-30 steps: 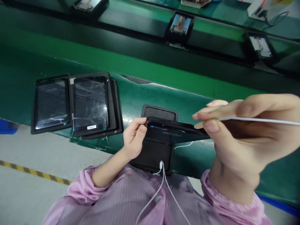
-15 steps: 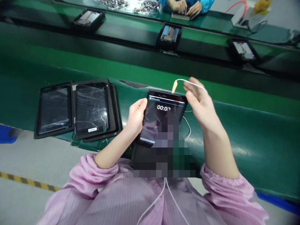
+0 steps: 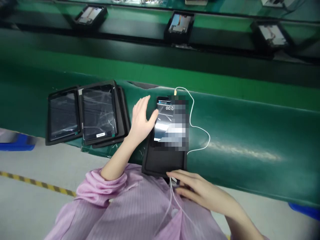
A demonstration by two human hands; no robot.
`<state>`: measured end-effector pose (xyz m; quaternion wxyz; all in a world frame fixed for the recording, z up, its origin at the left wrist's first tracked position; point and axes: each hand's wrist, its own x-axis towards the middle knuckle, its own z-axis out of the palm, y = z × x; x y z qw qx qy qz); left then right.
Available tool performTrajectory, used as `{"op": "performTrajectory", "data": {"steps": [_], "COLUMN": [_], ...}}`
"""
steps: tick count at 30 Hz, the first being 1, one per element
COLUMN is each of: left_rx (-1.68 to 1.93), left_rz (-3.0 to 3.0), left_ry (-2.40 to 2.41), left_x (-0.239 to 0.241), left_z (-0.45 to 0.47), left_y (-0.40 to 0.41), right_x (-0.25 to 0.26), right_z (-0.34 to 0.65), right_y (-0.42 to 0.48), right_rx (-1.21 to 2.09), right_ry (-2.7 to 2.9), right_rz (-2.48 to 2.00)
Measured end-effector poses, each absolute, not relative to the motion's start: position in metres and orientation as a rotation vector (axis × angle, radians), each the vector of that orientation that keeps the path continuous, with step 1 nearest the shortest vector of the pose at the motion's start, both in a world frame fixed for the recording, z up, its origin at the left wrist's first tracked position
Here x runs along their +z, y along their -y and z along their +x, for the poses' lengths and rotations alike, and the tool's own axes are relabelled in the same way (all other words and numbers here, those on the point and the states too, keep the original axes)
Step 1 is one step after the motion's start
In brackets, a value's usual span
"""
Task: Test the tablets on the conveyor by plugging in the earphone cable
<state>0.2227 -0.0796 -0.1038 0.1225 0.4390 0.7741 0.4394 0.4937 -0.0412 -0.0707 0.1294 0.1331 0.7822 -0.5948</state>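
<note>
A tablet (image 3: 162, 125), its lit screen showing a timer, lies on a black holder (image 3: 162, 161) at the bench's front edge; blurred blocks cover its right part. A cream plug (image 3: 175, 92) stands at its top edge, with a white earphone cable (image 3: 191, 113) looping to the right. Beside the tablet's left edge my left hand (image 3: 141, 123) is open, fingers spread, thumb at the rim. Below the holder, by my chest, my right hand (image 3: 197, 188) has its fingers round the white cable where it splits into two strands; the grip is partly hidden.
To the left, two more dark tablets, one on the left (image 3: 64, 115) and one with a white label (image 3: 98, 111), lie on black holders. Across a green strip, black trays (image 3: 180, 26) with opened devices stand in a row. A striped floor tape (image 3: 37, 183) runs below.
My right hand has left the plug and come down to the cable by my chest. My left hand has loosened from the tablet and spread its fingers. The view has tilted downward.
</note>
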Motion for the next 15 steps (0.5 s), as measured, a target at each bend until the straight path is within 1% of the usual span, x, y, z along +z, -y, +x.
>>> {"op": "performTrajectory", "data": {"steps": [3,6,12,15], "left_rx": [1.083,0.982,0.973,1.049], "left_rz": [1.216,1.188,1.219,1.249], "left_ry": [-2.174,-2.084,-2.061,-2.064], "left_x": [-0.114,-0.124,-0.131,-0.135], "left_z": [0.234,0.246,0.258,0.263], "left_y": [0.101,0.112,0.12,0.123], "right_x": [-0.081,-0.089,-0.095,-0.084], "right_z": [0.494,0.498,0.505,0.514], "right_y": [0.057,0.069,0.099,0.101], "right_rx": [-1.801,-1.904,-2.223,-2.255], "right_ry": [-2.25,-2.215,-2.278,-2.402], "right_rz": [0.478,0.442,0.579,0.62]}}
